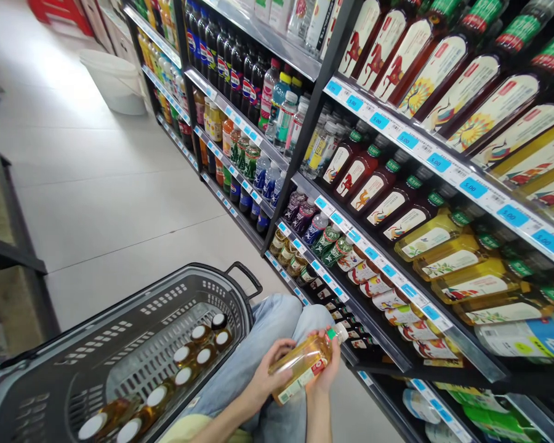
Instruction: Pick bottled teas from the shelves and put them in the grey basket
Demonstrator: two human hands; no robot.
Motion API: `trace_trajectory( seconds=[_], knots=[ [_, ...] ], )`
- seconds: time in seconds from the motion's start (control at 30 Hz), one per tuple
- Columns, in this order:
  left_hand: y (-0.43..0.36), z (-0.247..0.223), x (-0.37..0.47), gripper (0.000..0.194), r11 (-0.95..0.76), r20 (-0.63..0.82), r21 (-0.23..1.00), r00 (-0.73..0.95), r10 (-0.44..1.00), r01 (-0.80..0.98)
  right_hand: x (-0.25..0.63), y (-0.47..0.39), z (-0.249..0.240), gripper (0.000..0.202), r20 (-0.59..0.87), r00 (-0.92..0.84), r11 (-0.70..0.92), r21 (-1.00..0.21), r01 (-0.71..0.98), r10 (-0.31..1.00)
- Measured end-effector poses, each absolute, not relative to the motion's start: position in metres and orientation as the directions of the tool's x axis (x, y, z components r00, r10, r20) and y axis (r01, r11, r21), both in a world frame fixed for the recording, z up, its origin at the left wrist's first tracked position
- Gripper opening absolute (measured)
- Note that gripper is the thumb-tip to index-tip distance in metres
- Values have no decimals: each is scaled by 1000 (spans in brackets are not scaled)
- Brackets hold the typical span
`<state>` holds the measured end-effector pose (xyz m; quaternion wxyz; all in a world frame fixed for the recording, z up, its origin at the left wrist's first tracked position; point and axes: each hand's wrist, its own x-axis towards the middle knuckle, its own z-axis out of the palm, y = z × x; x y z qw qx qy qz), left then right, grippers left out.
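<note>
A clear bottle of amber drink with a pale cap and a red and white label lies tilted between my two hands, over my knees. My left hand is wrapped round its base end. Near the cap end, my right hand grips the bottle from the other side. To the left stands a dark grey shopping basket, holding several amber bottles, most with white caps and one with a black cap.
Shelves of drinks with blue price tags run along the right, close to my hands. A white bucket stands on the floor at the upper left. A dark-framed rack is at the left edge.
</note>
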<state>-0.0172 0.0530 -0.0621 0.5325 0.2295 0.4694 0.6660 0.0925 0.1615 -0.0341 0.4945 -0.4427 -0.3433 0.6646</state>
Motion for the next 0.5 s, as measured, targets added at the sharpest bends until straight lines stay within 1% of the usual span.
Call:
trace_trajectory(
  seconds=[0.07,0.13,0.17,0.23,0.3,0.37,0.4,0.47,0.5],
  knots=[
    [48,-60,-19,68,-117,-1,952,-385,923,-283,99,163,-37,60,-196,-171,-238,-931,-276,966],
    [42,-57,-20,68,-201,165,978,-357,919,-64,103,163,-39,62,-158,-203,-205,-950,-237,966],
    [39,-56,-20,70,-225,224,974,-319,921,35,104,163,-39,59,-154,-191,-198,-949,-245,970],
    [34,-56,-20,78,-243,294,947,-256,921,210,102,160,-38,47,-173,-121,-201,-935,-292,978],
    [32,-56,-20,85,-220,306,917,-235,922,332,97,157,-35,37,-198,-62,-207,-921,-330,978],
    [31,-57,-21,87,-189,296,909,-256,920,372,93,155,-31,34,-210,-65,-219,-917,-334,976],
    [31,-57,-23,88,-177,280,920,-269,922,350,92,154,-29,34,-216,-83,-231,-915,-331,973],
    [31,-55,-31,94,-136,197,964,-268,943,230,92,154,-25,36,-243,-124,-271,-904,-330,962],
    [32,-54,-37,98,-99,134,983,-238,962,153,93,155,-24,39,-258,-144,-292,-897,-331,955]
  ],
)
